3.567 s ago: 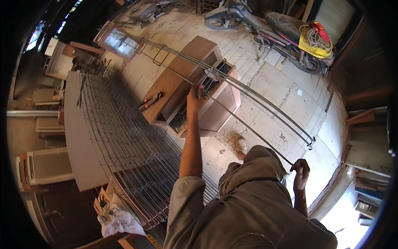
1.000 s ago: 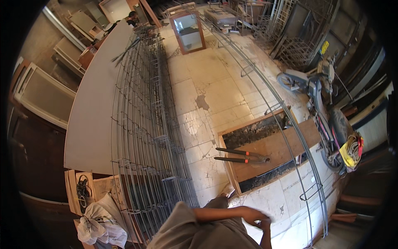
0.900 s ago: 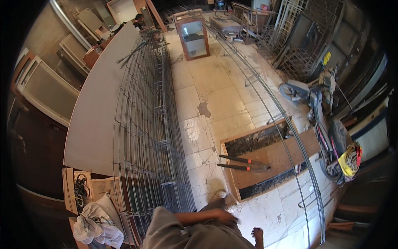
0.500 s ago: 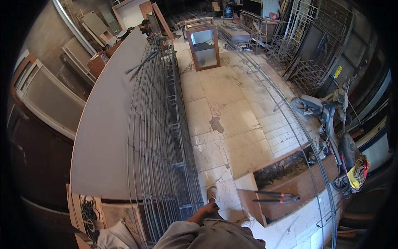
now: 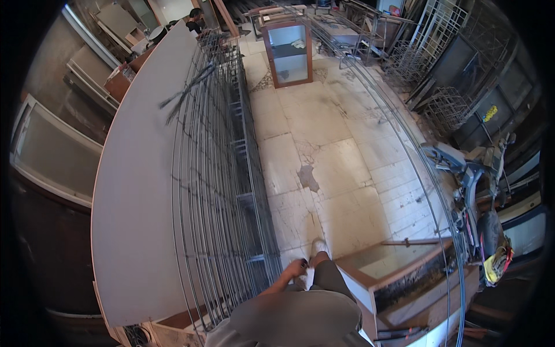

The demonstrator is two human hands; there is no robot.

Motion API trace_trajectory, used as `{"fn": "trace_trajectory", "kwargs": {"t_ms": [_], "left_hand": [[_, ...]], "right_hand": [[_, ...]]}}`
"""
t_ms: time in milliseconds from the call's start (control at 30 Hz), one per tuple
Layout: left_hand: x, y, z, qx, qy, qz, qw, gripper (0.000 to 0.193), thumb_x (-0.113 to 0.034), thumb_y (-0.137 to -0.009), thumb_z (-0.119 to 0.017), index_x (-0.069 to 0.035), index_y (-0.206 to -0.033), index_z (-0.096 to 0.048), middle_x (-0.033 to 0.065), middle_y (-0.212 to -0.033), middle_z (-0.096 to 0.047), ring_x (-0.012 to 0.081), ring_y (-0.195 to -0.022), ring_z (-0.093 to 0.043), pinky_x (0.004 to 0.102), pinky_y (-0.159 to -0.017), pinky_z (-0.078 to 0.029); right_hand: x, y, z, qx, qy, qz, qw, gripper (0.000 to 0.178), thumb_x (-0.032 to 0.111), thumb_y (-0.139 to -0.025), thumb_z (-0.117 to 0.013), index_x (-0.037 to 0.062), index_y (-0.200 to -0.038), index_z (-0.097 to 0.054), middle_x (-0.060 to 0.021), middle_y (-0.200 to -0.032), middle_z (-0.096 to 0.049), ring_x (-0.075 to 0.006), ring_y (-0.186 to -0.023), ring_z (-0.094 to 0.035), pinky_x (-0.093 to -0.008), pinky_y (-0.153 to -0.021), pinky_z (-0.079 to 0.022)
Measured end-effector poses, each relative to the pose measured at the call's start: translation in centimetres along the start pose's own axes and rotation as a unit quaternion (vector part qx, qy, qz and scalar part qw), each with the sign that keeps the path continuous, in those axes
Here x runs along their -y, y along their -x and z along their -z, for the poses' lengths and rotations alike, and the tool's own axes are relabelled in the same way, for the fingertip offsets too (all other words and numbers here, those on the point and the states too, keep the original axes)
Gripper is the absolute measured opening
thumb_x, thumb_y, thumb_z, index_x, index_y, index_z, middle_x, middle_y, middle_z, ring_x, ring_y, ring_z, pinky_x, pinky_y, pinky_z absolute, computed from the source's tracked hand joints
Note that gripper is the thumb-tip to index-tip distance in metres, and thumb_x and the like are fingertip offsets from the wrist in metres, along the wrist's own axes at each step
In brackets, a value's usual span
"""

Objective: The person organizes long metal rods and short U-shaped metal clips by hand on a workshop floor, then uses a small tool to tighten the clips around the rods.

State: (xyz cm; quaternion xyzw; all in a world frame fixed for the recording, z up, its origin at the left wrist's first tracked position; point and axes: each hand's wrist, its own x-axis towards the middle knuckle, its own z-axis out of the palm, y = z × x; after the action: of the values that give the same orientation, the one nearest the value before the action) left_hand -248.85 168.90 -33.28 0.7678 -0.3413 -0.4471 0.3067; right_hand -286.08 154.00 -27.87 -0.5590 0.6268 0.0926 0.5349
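My left hand (image 5: 296, 267) hangs low in front of my body, beside my leg and to the right of the long rebar cage. Its fingers look curled in, with a small dark spot at them; what they hold, if anything, is too small to make out. My right hand is out of view. The rebar cage (image 5: 199, 191), made of thin grey steel bars, runs lengthwise on my left. A bundle of dark tie wire (image 5: 193, 87) lies across its far part. At the lower right, a long-handled tool with red-orange parts (image 5: 404, 333) rests on a wooden cabinet (image 5: 370, 281).
A large grey board (image 5: 136, 191) lies left of the cage. Ahead on the cracked tile floor (image 5: 289, 156) stands a small glass-fronted cabinet (image 5: 309, 58). Long bars (image 5: 399, 124) curve along the right, by a motorbike (image 5: 471, 179). A person (image 5: 195, 20) is at the far left.
I have moved forward along the cage; the wooden cabinet and the tool on it now sit lower in view. My left hand appears higher, and a right hand glimpsed at the lower edge is gone.
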Motion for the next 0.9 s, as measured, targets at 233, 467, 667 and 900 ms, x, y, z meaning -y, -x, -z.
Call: {"fn": "trace_trajectory", "kwargs": {"t_ms": [233, 467, 667, 900], "left_hand": [[-3.9, -13.2, 6.9, 0.220, -0.100, -0.045, 0.969, 0.043, -0.036, -0.089, -0.056, -0.003, -0.115, -0.064, 0.0228, -0.108, -0.066, 0.0393, -0.101, -0.063, 0.0458, -0.089, -0.049], [-10.2, -30.7, 30.0, -0.090, 0.045, 0.053, 0.994, 0.039, -0.037, -0.095, -0.055, -0.005, -0.114, -0.063, 0.0175, -0.105, -0.069, 0.0316, -0.097, -0.067, 0.0404, -0.085, -0.051], [-11.0, -40.1, 44.1, -0.209, 0.177, 0.059, 0.960, 0.041, -0.035, -0.096, -0.056, 0.003, -0.110, -0.061, 0.0131, -0.091, -0.070, 0.0202, -0.078, -0.068, 0.0345, -0.074, -0.052], [-4.0, -49.5, 50.9, 0.080, -0.099, 0.039, 0.991, 0.047, -0.042, -0.088, -0.059, 0.000, -0.110, -0.063, 0.0198, -0.107, -0.067, 0.0379, -0.095, -0.065, 0.0433, -0.083, -0.050]], "right_hand": [[9.9, -13.5, -2.2, 0.022, 0.049, -0.059, 0.997, 0.027, 0.025, -0.090, -0.058, -0.0021, -0.089, -0.064, -0.0149, -0.074, -0.067, -0.0242, -0.063, -0.068, -0.0377, -0.055, -0.053], [34.5, -29.2, 1.9, -0.002, 0.127, 0.070, 0.989, 0.028, 0.025, -0.090, -0.059, -0.0020, -0.089, -0.064, -0.0151, -0.074, -0.067, -0.0246, -0.064, -0.068, -0.0383, -0.056, -0.053], [61.8, -36.9, 0.1, -0.004, 0.088, 0.200, 0.976, 0.028, 0.026, -0.090, -0.059, -0.0020, -0.089, -0.064, -0.0152, -0.074, -0.068, -0.0248, -0.065, -0.068, -0.0387, -0.057, -0.053], [76.4, -41.0, -9.6, 0.013, 0.099, 0.191, 0.976, 0.029, 0.026, -0.089, -0.059, -0.0019, -0.088, -0.065, -0.0153, -0.074, -0.068, -0.0252, -0.066, -0.069, -0.0393, -0.059, -0.053]]}}
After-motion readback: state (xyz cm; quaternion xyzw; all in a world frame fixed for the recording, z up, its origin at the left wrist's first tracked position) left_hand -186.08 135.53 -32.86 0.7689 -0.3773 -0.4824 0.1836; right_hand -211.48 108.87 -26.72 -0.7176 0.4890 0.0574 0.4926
